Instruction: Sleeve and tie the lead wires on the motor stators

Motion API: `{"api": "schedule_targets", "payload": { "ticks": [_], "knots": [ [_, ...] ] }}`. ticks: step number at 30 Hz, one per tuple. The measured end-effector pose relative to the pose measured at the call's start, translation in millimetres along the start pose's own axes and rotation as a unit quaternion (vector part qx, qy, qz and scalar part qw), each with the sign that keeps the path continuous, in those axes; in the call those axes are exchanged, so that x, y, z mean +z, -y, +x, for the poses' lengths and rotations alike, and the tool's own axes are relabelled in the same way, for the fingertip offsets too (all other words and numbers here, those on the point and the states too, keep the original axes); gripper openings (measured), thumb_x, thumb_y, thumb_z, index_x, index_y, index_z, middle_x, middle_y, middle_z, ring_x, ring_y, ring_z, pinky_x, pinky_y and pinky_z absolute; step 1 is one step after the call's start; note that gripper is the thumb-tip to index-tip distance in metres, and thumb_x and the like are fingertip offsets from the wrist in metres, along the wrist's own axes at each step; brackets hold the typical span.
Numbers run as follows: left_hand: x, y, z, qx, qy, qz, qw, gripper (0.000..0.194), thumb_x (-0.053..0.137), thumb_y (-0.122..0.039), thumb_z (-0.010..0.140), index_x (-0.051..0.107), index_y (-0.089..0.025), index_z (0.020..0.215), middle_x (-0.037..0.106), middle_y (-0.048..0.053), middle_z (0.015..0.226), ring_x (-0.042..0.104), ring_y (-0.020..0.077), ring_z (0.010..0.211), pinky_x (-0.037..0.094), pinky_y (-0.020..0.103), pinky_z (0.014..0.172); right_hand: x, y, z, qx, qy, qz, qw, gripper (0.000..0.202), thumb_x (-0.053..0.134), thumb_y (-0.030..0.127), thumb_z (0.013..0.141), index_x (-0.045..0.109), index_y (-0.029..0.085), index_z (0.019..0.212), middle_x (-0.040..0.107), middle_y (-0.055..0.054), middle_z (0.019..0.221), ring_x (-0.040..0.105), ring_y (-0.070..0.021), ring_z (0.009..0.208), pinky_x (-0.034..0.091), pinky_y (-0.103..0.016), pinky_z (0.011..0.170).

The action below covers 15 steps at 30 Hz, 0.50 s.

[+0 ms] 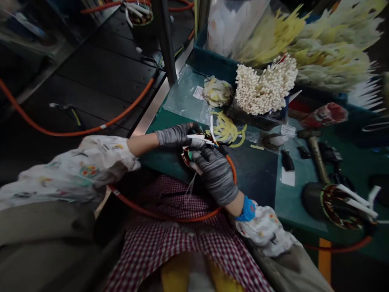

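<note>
A wound motor stator with copper windings sits at the front edge of the bench, mostly covered by my gloved hands. My left hand is closed around its far left side, beside the white-sleeved wires. From the right, my right hand curls over the windings with bent fingers; the fingertips are partly hidden. Thin pale thread hangs below the right thumb. An orange cable joins the wires and loops down across my lap. One white sleeve stands up from the stator.
Yellow sleeving pieces lie just beyond the stator. Behind them are a bundle of white-tipped sticks and a blue bin. A hammer and another wound stator stand at right. A dark post rises at the bench's left edge.
</note>
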State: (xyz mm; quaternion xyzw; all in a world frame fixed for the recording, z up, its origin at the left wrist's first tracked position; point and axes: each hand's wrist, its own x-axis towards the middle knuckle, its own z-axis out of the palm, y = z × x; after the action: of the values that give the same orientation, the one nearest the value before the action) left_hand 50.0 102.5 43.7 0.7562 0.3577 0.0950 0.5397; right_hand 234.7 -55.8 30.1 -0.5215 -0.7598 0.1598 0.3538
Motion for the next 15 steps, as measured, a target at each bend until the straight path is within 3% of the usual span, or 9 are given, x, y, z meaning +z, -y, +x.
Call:
{"api": "schedule_targets", "payload": {
  "ticks": [3, 7, 11, 15],
  "knots": [
    [27.4, 0, -22, 0.033, -0.100, -0.078, 0.991, 0.055, 0.088, -0.064, 0.086, 0.072, -0.019, 0.113, 0.080, 0.010, 0.117, 0.075, 0.0307, 0.111, 0.066, 0.046, 0.099, 12, 7, -18, 0.009, 0.008, -0.058, 0.998, 0.022, 0.078, 0.026, 0.106, 0.088, 0.027, 0.126, 0.087, -0.012, 0.129, 0.079, -0.0334, 0.118, 0.067, -0.053, 0.110],
    [58.9, -5, -61, 0.086, -0.188, -0.117, 0.972, 0.059, 0.095, -0.064, 0.085, 0.073, -0.022, 0.120, 0.077, 0.008, 0.120, 0.075, 0.0293, 0.112, 0.068, 0.046, 0.100, 14, 15, -47, -0.023, -0.036, -0.054, 0.998, 0.021, 0.075, 0.024, 0.108, 0.089, 0.030, 0.123, 0.090, -0.009, 0.118, 0.082, -0.0291, 0.109, 0.071, -0.044, 0.098],
    [70.8, 0, -85, 0.113, -0.238, -0.089, 0.961, 0.057, 0.095, -0.063, 0.088, 0.073, -0.028, 0.127, 0.073, 0.007, 0.125, 0.075, 0.0284, 0.116, 0.068, 0.046, 0.104, 13, 23, -58, -0.006, -0.021, -0.016, 1.000, 0.027, 0.072, 0.022, 0.111, 0.088, 0.032, 0.130, 0.091, -0.007, 0.119, 0.084, -0.0275, 0.111, 0.072, -0.043, 0.098],
    [73.3, 8, -90, 0.113, -0.248, -0.065, 0.960, 0.060, 0.093, -0.068, 0.091, 0.071, -0.031, 0.132, 0.071, 0.006, 0.130, 0.073, 0.0291, 0.121, 0.068, 0.047, 0.107, 12, 26, -57, 0.006, 0.003, -0.028, 1.000, 0.032, 0.066, 0.018, 0.112, 0.088, 0.030, 0.133, 0.090, -0.009, 0.124, 0.084, -0.0285, 0.114, 0.072, -0.044, 0.098]
  ]
}}
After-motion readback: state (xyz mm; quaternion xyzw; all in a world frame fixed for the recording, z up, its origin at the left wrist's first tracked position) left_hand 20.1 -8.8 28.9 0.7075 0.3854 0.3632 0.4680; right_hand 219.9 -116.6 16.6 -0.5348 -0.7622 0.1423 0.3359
